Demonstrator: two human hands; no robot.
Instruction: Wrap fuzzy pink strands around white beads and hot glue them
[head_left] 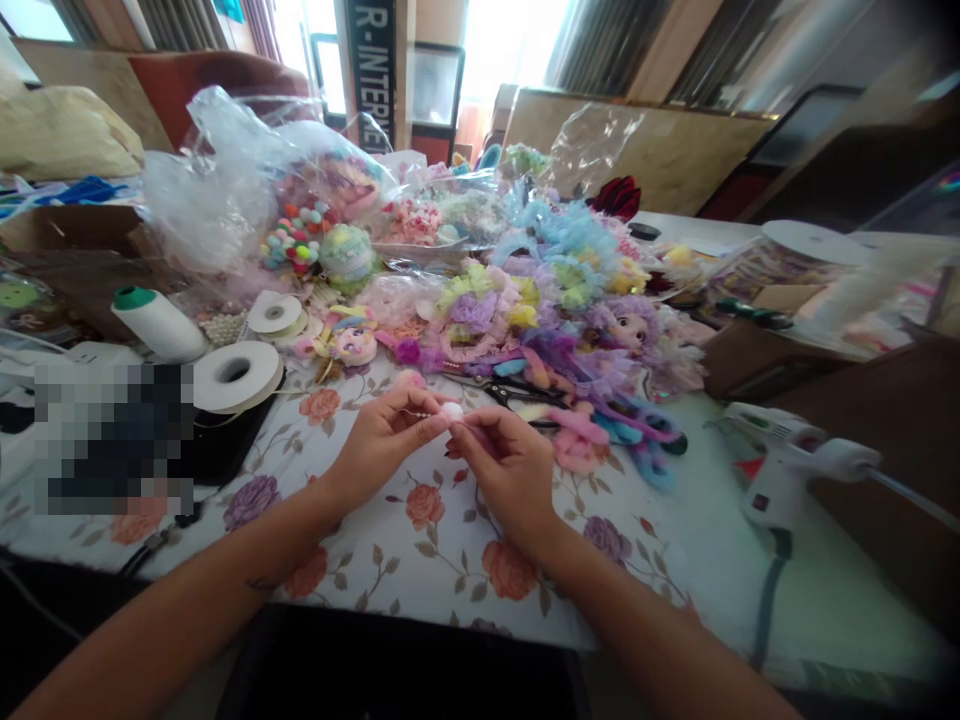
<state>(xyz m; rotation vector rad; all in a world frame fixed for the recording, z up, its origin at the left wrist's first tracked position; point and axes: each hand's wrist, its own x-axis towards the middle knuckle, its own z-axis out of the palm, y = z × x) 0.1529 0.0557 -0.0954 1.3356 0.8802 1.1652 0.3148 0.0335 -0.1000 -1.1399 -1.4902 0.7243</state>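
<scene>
Above the flowered tablecloth (382,560), my left hand (386,430) and my right hand (514,470) meet fingertip to fingertip. Both are closed in a pinch around a small white ball (451,410), which looks soft like a pom-pom. A thin strand of tiny white beads (417,413) shows by my left fingers. The fingers hide where strand and ball meet. Just beyond the hands lies a pair of dark-handled scissors (510,390). Pink, blue and purple fluffy strips (585,435) lie past my right hand.
A heap of pastel tulle and trims (480,310) covers the back, with doll heads among it. Ribbon rolls (240,375) and a thread cone (161,325) stand at left. On the right are a glue gun (780,460) with its cord and a cardboard box (862,420).
</scene>
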